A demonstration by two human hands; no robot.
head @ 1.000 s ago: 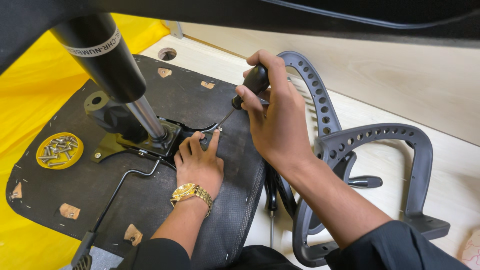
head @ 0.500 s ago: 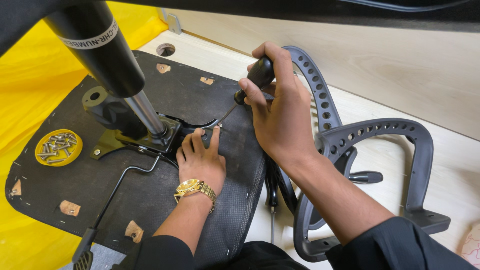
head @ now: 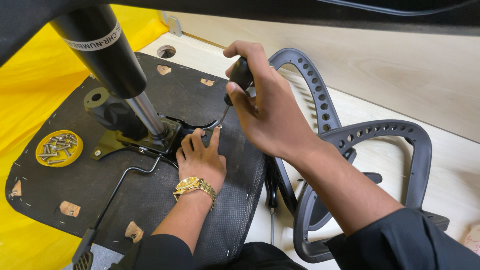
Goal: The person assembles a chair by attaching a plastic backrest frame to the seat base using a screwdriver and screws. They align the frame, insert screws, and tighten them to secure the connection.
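**Driving a screw into the chair's underside**

Gripping the black-handled screwdriver (head: 239,79) in my right hand (head: 270,112), fingers wrapped tight round the handle, I've got its thin shaft angled down to the edge of the black metal plate (head: 150,137). The tip itself is hard to make out: it vanishes right where my left fingertips (head: 214,136) sit, so I can't tell whether a screw is under it. My left hand (head: 200,160) lies flat on the seat underside (head: 90,185), fingers spread and pressing at the plate's corner, holding nothing, gold watch (head: 194,186) on the wrist.

Beside the plate, the gas cylinder (head: 112,60) rises toward me, its top cut off by the frame. A bent lever rod (head: 125,180) runs down to the bottom edge, its end partly out of view. Off to the left sits a yellow dish of screws (head: 59,148) on the seat underside. On the right, the grey armrest frames (head: 380,145) lie on the pale floor (head: 440,165), partly hidden by my right forearm. A second tool (head: 271,192) lies between seat and frames, mostly in shadow.
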